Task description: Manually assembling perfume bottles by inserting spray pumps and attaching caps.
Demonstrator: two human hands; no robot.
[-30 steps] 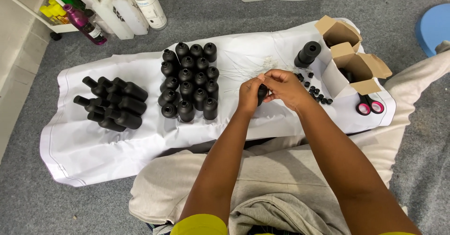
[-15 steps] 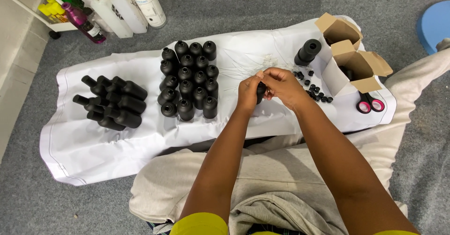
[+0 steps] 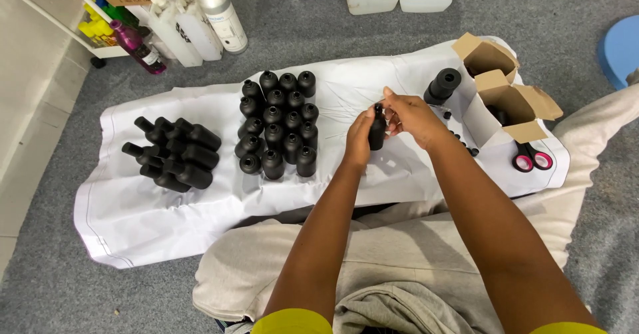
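Hands [image 3: 389, 124] hide most of black bottle [image 3: 377, 129]; blue stool [image 3: 620, 47] cut off at rt edge.
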